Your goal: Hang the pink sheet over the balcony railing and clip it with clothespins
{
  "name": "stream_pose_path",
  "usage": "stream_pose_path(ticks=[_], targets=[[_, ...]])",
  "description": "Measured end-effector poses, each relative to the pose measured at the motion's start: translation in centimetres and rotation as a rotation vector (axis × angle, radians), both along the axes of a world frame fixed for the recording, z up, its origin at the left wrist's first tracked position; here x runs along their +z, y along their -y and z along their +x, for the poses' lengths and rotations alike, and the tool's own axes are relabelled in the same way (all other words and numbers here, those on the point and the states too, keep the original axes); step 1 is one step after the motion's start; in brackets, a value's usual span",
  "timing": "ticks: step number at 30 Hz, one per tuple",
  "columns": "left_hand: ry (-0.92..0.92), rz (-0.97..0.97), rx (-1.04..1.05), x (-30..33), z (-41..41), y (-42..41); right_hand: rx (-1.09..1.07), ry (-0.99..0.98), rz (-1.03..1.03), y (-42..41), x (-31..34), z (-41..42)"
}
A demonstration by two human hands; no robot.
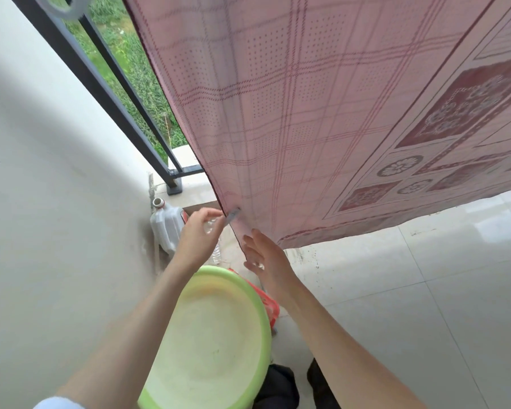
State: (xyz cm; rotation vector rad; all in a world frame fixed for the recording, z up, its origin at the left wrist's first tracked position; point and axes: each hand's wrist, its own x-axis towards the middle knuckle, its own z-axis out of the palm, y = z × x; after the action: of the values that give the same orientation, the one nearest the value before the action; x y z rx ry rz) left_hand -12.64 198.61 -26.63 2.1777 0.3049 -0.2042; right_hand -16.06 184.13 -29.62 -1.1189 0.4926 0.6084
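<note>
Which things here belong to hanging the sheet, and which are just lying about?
Job in hand:
sheet
railing
clothespin, pinched by the left hand at the sheet's edge
right hand, open beside the sheet

Lying about:
green basin
white jug
orange item behind the basin

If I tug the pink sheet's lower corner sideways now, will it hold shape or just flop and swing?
Probably flop: the pink sheet hangs in a loose drape and looks thin, with light showing through it. It likely swings easily, since its bottom edge hangs free above the floor. The clothespin that the left hand pinches at the edge may slip if pulled hard.
</note>
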Motion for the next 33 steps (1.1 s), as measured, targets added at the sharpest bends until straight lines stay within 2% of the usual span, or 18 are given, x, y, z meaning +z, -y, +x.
stream_pose_path(ticks=[4,7,9,14,18,23,26,30,33], targets=[[0.125,0.179,0.04,1.7,-3.9,1.3,0.192,0.182,-0.345,5.0,3.0,0.3],[0.097,0.194,-0.105,3.7,-5.4,3.1,0.336,0.335,-0.563,9.2,6.0,1.3],[0.092,0.28,-0.231,5.2,-5.2,4.8,0.437,0.424,-0.689,12.1,8.5,2.5],[0.248,0.467,-0.323,10.8,-2.8,11.1,0.487,0.654,-0.831,19.3,16.1,5.8],[0.488,0.559,-0.293,17.5,-1.4,17.4,0.502,0.877,-0.873,24.7,23.4,7.1],[0.826,0.473,-0.17,27.8,0.3,23.8,0.346,1.244,-0.977,29.8,34.2,8.8],[1.012,0.52,-0.112,33.7,1.1,25.5,0.23,1.438,-0.944,31.2,40.0,8.8],[1.13,0.646,-0.07,40.0,2.5,25.9,-0.011,1.726,-1.087,32.0,45.8,9.5],[1.131,0.737,-0.042,43.3,4.0,25.4,-0.125,1.784,-1.276,32.2,48.0,11.1]])
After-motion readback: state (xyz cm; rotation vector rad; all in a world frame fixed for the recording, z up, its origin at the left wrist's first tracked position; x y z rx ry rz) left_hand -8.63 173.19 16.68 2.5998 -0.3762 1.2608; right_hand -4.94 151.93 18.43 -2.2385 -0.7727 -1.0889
